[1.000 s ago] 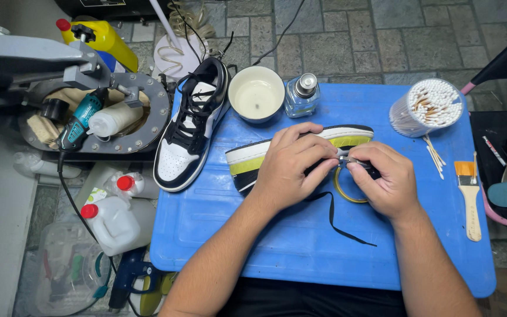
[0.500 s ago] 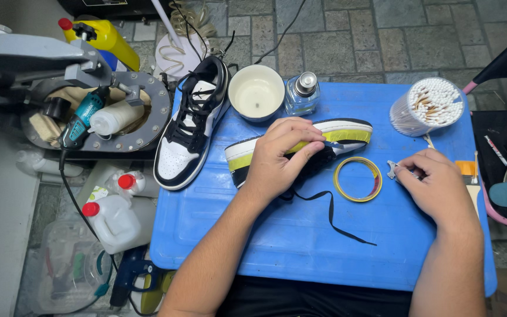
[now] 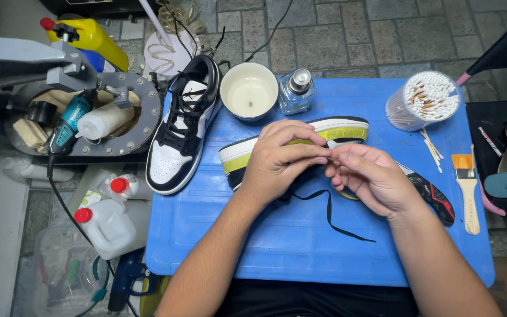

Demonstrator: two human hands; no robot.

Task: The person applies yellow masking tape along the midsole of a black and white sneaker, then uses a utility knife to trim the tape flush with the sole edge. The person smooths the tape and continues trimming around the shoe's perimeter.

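Note:
A sneaker (image 3: 335,130) with a white sole and a yellow-green stripe lies on its side on the blue table (image 3: 300,252). My left hand (image 3: 280,161) rests over its middle, gripping it, with the fingertips pinched at its upper. My right hand (image 3: 374,179) meets those fingertips from the right. A black and red tool (image 3: 435,196) sticks out from under this hand toward the right, apparently held in it. A black lace (image 3: 330,217) trails from the shoe toward me. Just a yellow edge of a tape ring (image 3: 347,196) shows under my right hand.
A black and white high-top sneaker (image 3: 180,126) lies at the table's left edge. Behind stand a white bowl (image 3: 249,91), a small glass bottle (image 3: 296,91) and a tub of cotton swabs (image 3: 426,97). A paintbrush (image 3: 467,188) lies right. Bottles and a rotary tool (image 3: 68,120) crowd the left.
My right hand went out to the right, baring the tape ring, then came back to the shoe with the black and red tool. My left hand stayed on the sneaker.

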